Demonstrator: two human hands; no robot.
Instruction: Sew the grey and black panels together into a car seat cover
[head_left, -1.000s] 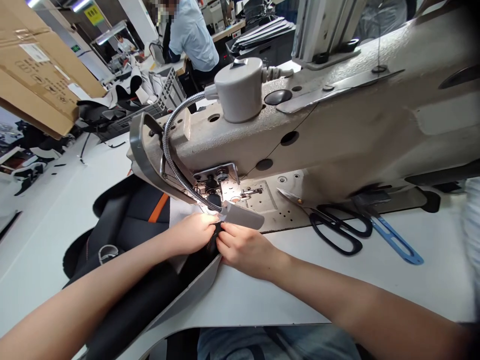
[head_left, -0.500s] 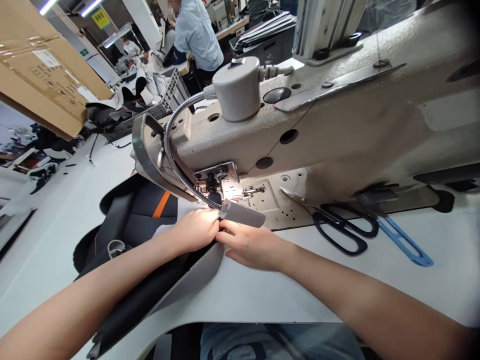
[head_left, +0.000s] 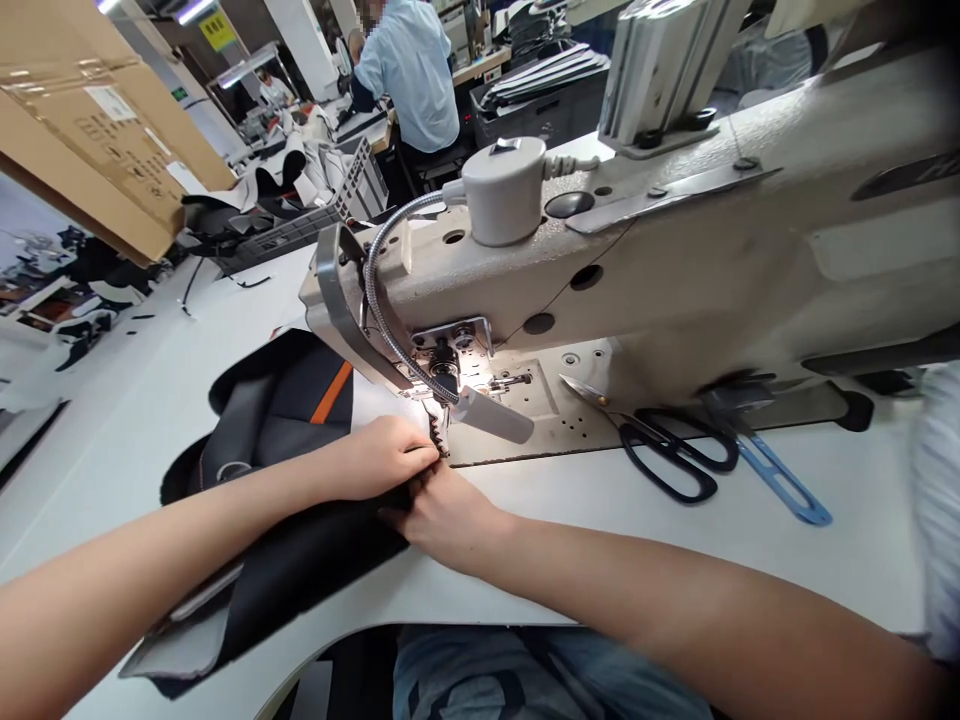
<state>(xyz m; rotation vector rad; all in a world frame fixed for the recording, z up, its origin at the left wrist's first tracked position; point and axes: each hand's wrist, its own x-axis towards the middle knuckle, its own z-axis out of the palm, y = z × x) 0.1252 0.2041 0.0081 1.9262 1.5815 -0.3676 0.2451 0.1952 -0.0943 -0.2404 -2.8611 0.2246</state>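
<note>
the black fabric piece [head_left: 300, 560] (an orange stripe shows farther back) lies on the white table [head_left: 600, 520], its front edge just before the sewing machine [head_left: 637, 270] needle. the left hand [head_left: 382, 455] pinches that edge; the right hand [head_left: 442, 510] presses on it. sewing looks barely begun, with most of the piece left unfed. black scissors [head_left: 667, 460] lie well apart.

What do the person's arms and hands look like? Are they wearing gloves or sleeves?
No gloves and no sleeves. The left hand and right hand are bare, and both forearms are uncovered all the way to the picture's edge. No rings, watch or bracelets show.
</note>
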